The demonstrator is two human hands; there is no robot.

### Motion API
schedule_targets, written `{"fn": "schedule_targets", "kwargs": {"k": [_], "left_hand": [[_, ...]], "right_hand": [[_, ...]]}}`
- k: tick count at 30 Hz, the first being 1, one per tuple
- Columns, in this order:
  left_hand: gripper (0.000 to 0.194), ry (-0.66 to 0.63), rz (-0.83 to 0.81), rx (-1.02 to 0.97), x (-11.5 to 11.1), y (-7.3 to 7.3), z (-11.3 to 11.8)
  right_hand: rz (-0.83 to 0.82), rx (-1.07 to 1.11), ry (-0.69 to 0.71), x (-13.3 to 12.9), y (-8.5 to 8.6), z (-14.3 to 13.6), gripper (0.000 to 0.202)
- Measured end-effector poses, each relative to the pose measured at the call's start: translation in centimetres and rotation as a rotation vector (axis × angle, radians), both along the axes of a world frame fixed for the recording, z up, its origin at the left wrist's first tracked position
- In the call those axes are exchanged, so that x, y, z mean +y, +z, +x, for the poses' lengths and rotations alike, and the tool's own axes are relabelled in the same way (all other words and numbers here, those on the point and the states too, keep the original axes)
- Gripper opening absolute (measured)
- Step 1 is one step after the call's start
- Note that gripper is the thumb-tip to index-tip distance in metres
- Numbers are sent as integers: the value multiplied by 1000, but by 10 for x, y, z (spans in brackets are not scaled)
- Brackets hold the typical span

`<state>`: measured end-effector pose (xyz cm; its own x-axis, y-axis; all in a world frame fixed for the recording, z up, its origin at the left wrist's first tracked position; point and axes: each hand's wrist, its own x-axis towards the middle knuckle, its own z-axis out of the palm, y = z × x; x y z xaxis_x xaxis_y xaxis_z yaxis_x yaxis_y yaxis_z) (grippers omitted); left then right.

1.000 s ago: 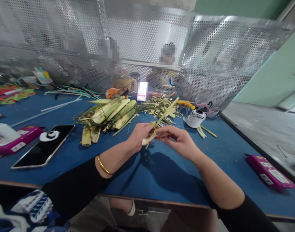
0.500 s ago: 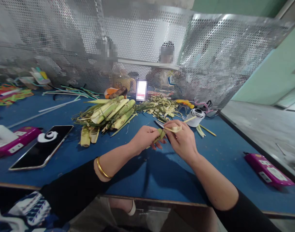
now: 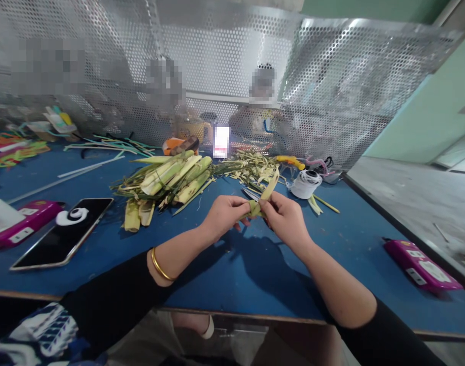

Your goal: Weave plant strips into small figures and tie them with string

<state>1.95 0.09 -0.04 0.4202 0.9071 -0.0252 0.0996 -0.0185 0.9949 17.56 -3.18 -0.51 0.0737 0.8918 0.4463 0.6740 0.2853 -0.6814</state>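
My left hand [image 3: 228, 212] pinches a pale green leaf strip [image 3: 269, 186] that is folded or wound into a small band between my hands. The fingers of my right hand [image 3: 284, 216] are closed on the same strip, close to my left fingertips. One free end of it sticks up and leans right. Just behind my hands, scissors [image 3: 251, 193] lie on the blue table [image 3: 202, 274], their handles hidden by my right hand. Left of my hands rests a bundle of green and yellowish stalk husks [image 3: 175, 178].
Shredded plant scraps [image 3: 251, 166] lie at the back, beside a spool of white cord [image 3: 306, 184]. A smartphone [image 3: 64, 234] and a magenta-cased pack [image 3: 26, 221] are at left, another magenta pack [image 3: 421, 264] at right. A perforated metal screen [image 3: 217, 66] stands behind.
The strip's free end, looped over my right hand before, now points upward. My right hand has turned and its fingertips have come closer to my left ones.
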Motion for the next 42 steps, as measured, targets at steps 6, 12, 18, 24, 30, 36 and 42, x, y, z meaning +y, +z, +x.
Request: {"fn": "schedule_targets", "kwargs": {"k": [6, 12, 18, 24, 30, 36, 42], "left_hand": [[21, -59, 170, 49, -1, 0, -2], [24, 12, 273, 115, -3, 2, -4], [24, -36, 29, -46, -7, 4, 1], [26, 26, -90, -195, -8, 1, 4], [35, -39, -163, -220, -8, 0, 4], [23, 166, -87, -173, -11, -1, 9], [24, 307, -82, -213, -2, 0, 3]], "right_hand": [[12, 43, -48, 1, -1, 0, 27], [14, 85, -27, -2, 1, -1, 27], [20, 71, -39, -3, 3, -1, 28], [39, 3, -60, -4, 3, -1, 25], [37, -69, -127, -3, 2, -2, 26], [-210, 143, -29, 1, -1, -1, 23], [-348, 317, 238, -1, 8, 2, 21]]}}
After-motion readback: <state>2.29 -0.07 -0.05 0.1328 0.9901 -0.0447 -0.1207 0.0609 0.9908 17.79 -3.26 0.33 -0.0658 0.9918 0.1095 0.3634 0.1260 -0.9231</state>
